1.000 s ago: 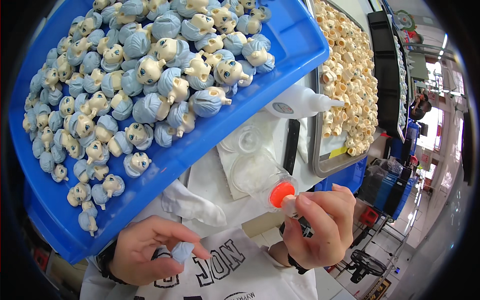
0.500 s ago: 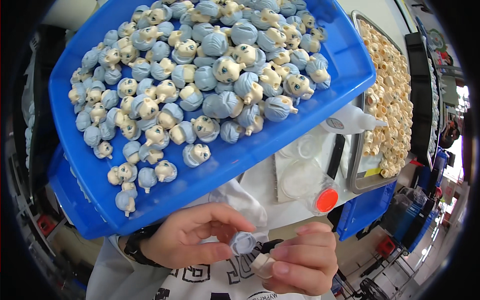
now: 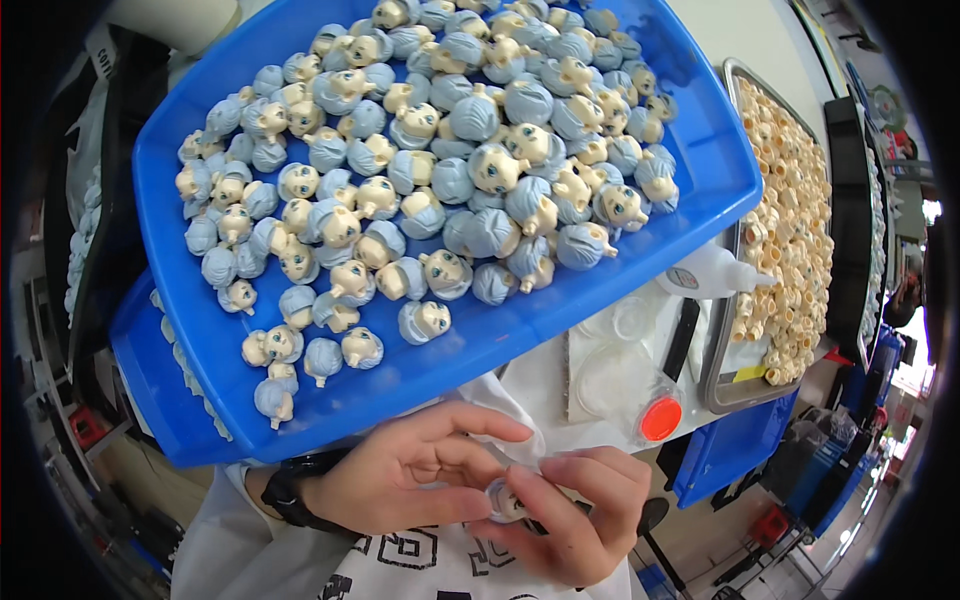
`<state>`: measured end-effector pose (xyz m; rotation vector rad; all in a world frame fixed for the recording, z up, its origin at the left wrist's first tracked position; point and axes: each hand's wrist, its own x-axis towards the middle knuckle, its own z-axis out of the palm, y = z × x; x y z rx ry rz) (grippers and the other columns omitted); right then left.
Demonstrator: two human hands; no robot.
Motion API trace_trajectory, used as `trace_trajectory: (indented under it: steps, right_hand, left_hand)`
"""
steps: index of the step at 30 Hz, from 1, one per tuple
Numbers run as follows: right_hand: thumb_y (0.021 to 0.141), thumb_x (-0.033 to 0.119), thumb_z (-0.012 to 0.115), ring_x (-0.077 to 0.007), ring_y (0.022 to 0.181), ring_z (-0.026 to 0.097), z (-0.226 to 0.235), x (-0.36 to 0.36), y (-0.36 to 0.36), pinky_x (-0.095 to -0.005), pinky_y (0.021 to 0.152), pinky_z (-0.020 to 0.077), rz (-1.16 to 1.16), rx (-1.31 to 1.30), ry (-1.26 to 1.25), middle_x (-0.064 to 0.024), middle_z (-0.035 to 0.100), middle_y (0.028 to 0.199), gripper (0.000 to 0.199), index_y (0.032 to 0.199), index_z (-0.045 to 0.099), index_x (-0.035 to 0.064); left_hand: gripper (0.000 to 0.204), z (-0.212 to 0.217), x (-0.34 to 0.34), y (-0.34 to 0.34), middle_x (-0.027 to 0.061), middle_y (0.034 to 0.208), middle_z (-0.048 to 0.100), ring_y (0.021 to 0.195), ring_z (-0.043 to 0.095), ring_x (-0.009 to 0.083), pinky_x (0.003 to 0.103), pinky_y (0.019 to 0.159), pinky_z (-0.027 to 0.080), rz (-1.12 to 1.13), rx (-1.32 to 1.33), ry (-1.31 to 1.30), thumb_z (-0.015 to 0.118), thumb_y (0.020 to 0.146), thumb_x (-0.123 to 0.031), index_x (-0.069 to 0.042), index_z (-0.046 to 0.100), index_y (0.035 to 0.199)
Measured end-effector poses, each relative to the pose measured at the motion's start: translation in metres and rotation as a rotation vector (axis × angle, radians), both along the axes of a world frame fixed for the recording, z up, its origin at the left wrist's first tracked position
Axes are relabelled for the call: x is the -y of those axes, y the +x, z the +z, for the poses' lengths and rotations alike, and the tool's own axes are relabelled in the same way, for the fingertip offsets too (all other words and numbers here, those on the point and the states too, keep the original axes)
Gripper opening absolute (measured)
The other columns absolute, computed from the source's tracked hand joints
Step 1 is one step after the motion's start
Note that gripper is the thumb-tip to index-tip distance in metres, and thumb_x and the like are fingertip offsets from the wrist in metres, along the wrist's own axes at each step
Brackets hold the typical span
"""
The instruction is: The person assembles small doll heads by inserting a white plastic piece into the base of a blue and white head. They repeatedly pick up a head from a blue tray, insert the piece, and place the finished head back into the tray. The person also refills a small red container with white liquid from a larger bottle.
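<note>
Below the front edge of a large blue tray (image 3: 520, 325), my two hands meet around a small doll head (image 3: 507, 502) with pale blue hair and a cream face. My left hand (image 3: 410, 475) has its thumb against the hair side, its other fingers loosely curved above. From the other side my right hand (image 3: 580, 510) grips the head between thumb and fingers, covering much of it. In the tray lie many similar doll heads (image 3: 440, 270), blue-haired and cream-faced with painted eyes.
At right, a metal tray (image 3: 722, 388) holds many hollow cream parts (image 3: 785, 230). Between the trays are a white squeeze bottle (image 3: 705, 275), a black strip-like tool (image 3: 682, 340) and a clear container with a red lid (image 3: 660, 418). Another blue bin (image 3: 735, 450) sits below right.
The blue hair piece in my left hand and the cream piece in my right, apart before, are now together. My right hand moved left and up; the view shifted slightly.
</note>
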<state>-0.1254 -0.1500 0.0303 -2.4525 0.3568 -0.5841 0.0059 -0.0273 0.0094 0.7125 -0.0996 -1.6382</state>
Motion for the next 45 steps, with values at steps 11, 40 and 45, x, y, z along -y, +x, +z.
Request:
trace_trajectory:
  steps: [11, 40, 45]
  right_hand:
    - [0.068, 0.034, 0.07, -0.019, 0.064, 0.052, -0.016, -0.023, -0.001, -0.0275, 0.049, 0.0399, -0.115, 0.046, -0.093, -0.0106, 0.055, 0.087, 0.04, 0.086, 0.063, -0.0005]
    - [0.077, 0.028, 0.062, -0.0363, 0.098, 0.052, 0.015, -0.017, -0.022, -0.0367, 0.078, 0.0445, 0.268, -0.017, 0.497, -0.0219, 0.046, 0.116, 0.049, 0.115, 0.05, 0.0001]
    - [0.07, 0.008, 0.063, -0.0355, 0.094, 0.052, 0.01, -0.011, -0.017, -0.0361, 0.079, 0.0426, 0.34, -0.027, 0.378, -0.0194, 0.052, 0.107, 0.043, 0.112, 0.053, 0.0]
  left_hand:
    - [0.045, 0.001, 0.003, 0.008, 0.0086, 0.098, 0.056, 0.086, 0.053, 0.0078, 0.02, 0.073, 0.043, -0.135, 0.034, 0.111, 0.051, 0.086, -0.013, 0.0, 0.03, 0.124]
    - [0.042, 0.082, -0.054, 0.091, 0.0211, 0.1, 0.056, 0.082, 0.059, 0.0212, 0.027, 0.072, 0.046, 0.346, 0.761, 0.277, 0.041, 0.091, -0.021, -0.003, 0.024, 0.126]
    - [0.064, 0.059, -0.173, 0.067, 0.0101, 0.118, 0.04, 0.097, 0.048, 0.0166, 0.029, 0.08, 0.042, 0.468, 1.142, 0.658, 0.065, 0.074, -0.018, -0.007, 0.031, 0.127]
